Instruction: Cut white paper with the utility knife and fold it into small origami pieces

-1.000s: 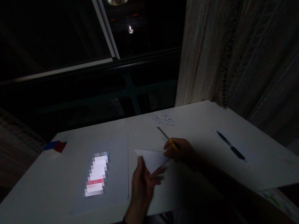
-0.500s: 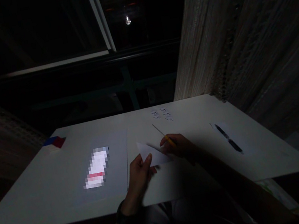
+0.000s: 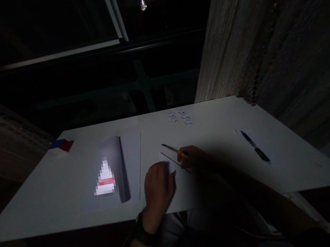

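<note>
Watching my right fingers (image 3: 185, 163) pinch a yellow-handled cutter (image 3: 173, 149) — left fingers (image 3: 159, 169), grip unclear, sit near; one slip could nick them.

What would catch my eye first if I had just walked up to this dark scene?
Probably the bright, pixelated patch with a red band, glowing on the left half of the white table. Next comes the yellow-handled tool in the right hand, near the middle. Beyond the table, a small bright light stands out against the blackness at the top.
</note>
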Action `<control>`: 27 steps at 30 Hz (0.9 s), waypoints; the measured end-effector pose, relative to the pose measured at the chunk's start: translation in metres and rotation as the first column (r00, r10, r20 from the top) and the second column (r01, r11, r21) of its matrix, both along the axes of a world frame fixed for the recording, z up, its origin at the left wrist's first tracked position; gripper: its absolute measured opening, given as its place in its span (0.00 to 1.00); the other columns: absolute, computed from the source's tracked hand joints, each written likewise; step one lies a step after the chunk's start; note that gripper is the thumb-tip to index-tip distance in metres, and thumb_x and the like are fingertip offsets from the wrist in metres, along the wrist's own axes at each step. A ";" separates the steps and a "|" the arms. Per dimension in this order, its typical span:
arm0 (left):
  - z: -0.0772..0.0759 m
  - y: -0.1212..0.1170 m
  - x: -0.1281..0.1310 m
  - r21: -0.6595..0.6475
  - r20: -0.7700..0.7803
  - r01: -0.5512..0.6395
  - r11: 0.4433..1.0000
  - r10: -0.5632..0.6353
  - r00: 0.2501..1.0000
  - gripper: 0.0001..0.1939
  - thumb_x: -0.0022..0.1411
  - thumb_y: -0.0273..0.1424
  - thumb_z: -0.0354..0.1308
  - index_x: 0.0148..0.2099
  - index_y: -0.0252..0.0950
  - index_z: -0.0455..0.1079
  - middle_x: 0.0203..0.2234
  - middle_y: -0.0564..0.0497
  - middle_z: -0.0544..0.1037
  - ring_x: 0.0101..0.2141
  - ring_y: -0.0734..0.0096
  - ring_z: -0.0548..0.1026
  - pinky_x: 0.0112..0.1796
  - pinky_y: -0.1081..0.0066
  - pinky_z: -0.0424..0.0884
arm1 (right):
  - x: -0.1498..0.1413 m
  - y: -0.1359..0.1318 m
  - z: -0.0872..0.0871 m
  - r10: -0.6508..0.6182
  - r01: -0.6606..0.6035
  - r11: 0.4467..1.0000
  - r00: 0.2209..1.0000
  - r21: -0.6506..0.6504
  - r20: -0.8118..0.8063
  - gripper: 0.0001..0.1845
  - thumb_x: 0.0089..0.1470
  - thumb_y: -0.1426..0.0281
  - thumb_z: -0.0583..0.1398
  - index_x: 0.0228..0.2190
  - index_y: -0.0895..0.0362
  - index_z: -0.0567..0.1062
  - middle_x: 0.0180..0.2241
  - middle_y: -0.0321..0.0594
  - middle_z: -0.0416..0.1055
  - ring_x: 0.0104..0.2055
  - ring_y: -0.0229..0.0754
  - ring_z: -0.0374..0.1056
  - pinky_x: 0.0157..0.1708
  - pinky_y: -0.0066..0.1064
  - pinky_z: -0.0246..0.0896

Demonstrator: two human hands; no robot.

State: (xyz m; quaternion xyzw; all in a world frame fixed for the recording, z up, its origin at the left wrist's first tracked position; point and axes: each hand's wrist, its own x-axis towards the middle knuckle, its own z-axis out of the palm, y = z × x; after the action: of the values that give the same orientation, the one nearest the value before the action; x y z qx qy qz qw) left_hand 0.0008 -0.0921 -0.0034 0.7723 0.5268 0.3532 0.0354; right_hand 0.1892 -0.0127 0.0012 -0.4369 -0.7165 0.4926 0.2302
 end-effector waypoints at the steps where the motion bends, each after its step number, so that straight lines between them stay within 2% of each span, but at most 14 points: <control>1: -0.003 -0.002 0.002 0.007 -0.071 0.104 0.995 -0.103 0.992 0.14 0.60 0.33 0.53 0.48 0.35 0.66 0.43 0.42 0.73 0.49 0.58 0.68 0.48 0.56 0.66 | 0.000 0.000 -0.001 0.017 -0.017 1.000 1.000 0.003 0.017 0.11 0.35 0.73 0.62 0.27 0.57 0.70 0.21 0.31 0.70 0.25 0.37 0.67 0.26 0.27 0.60; 3: -0.009 -0.005 0.004 -0.026 -0.153 0.248 0.968 -0.249 0.956 0.11 0.61 0.31 0.51 0.46 0.36 0.68 0.42 0.45 0.74 0.49 0.62 0.69 0.50 0.59 0.66 | 0.001 0.000 0.000 0.033 -0.033 0.999 0.998 0.010 0.056 0.11 0.36 0.73 0.62 0.28 0.57 0.70 0.21 0.31 0.70 0.26 0.37 0.68 0.27 0.27 0.60; 4: -0.012 -0.006 0.004 -0.043 -0.173 0.272 0.961 -0.275 0.946 0.11 0.62 0.31 0.51 0.46 0.37 0.68 0.43 0.46 0.74 0.48 0.63 0.69 0.50 0.59 0.66 | 0.002 -0.001 0.002 0.021 -0.024 0.999 0.996 0.026 0.086 0.12 0.37 0.72 0.63 0.29 0.57 0.70 0.22 0.31 0.70 0.26 0.37 0.68 0.28 0.27 0.59; 8: -0.018 -0.009 0.000 -0.084 -0.220 0.272 0.959 -0.284 0.933 0.14 0.63 0.31 0.49 0.50 0.36 0.67 0.48 0.46 0.72 0.51 0.63 0.67 0.51 0.59 0.65 | 0.015 -0.010 0.015 -0.106 0.059 0.981 0.960 0.182 0.259 0.17 0.43 0.60 0.63 0.33 0.57 0.69 0.27 0.34 0.71 0.28 0.39 0.67 0.27 0.27 0.57; 10: -0.016 -0.010 -0.002 -0.094 -0.241 0.277 0.956 -0.292 0.926 0.15 0.63 0.31 0.49 0.52 0.36 0.66 0.49 0.46 0.71 0.52 0.63 0.66 0.52 0.59 0.64 | 0.023 -0.020 0.021 -0.109 0.025 0.968 0.938 0.250 0.328 0.17 0.49 0.57 0.58 0.37 0.56 0.69 0.29 0.37 0.72 0.29 0.39 0.67 0.26 0.27 0.56; 13: -0.011 -0.014 0.000 -0.122 -0.278 0.274 0.954 -0.297 0.913 0.17 0.63 0.32 0.49 0.54 0.36 0.64 0.51 0.45 0.69 0.53 0.61 0.65 0.52 0.58 0.64 | 0.033 -0.042 0.029 -0.089 -0.086 0.929 0.891 0.360 0.444 0.13 0.58 0.65 0.51 0.42 0.56 0.69 0.35 0.40 0.73 0.32 0.39 0.68 0.29 0.27 0.56; 16: -0.008 -0.019 0.007 -0.137 -0.308 0.250 0.959 -0.281 0.909 0.19 0.63 0.33 0.49 0.55 0.35 0.63 0.52 0.43 0.68 0.52 0.59 0.64 0.50 0.56 0.65 | 0.035 -0.064 0.033 -0.169 -0.185 0.886 0.723 0.424 0.670 0.15 0.58 0.72 0.49 0.45 0.55 0.69 0.37 0.44 0.72 0.33 0.41 0.68 0.30 0.29 0.56; 19: -0.010 -0.024 0.015 -0.140 -0.322 0.208 0.968 -0.243 0.915 0.19 0.64 0.31 0.48 0.56 0.33 0.62 0.53 0.42 0.67 0.52 0.58 0.64 0.50 0.56 0.65 | 0.034 -0.078 0.034 -0.214 -0.243 0.875 0.583 0.419 0.784 0.20 0.55 0.77 0.51 0.49 0.54 0.67 0.36 0.46 0.72 0.34 0.43 0.68 0.28 0.29 0.56; 22: -0.011 -0.028 0.023 -0.152 -0.320 0.171 0.973 -0.212 0.924 0.19 0.64 0.29 0.46 0.56 0.30 0.61 0.53 0.40 0.66 0.53 0.57 0.63 0.51 0.56 0.64 | 0.034 -0.085 0.032 -0.234 -0.253 0.864 0.562 0.434 0.793 0.23 0.53 0.79 0.52 0.51 0.54 0.66 0.39 0.48 0.71 0.38 0.44 0.67 0.30 0.29 0.57; 27: -0.005 -0.032 0.030 -0.173 -0.326 0.142 0.975 -0.193 0.926 0.20 0.64 0.31 0.47 0.56 0.29 0.61 0.53 0.39 0.66 0.54 0.53 0.61 0.51 0.52 0.62 | 0.038 -0.087 0.023 -0.254 -0.229 0.857 0.593 0.462 0.764 0.24 0.52 0.79 0.52 0.51 0.53 0.66 0.39 0.47 0.70 0.38 0.44 0.66 0.30 0.29 0.57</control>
State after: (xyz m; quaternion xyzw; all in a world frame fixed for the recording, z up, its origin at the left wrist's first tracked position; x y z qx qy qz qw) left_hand 0.0305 -0.1244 -0.0086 0.8592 0.4815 0.1702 0.0305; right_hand 0.2277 -0.0995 0.0246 -0.5378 -0.8426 0.0289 -0.0069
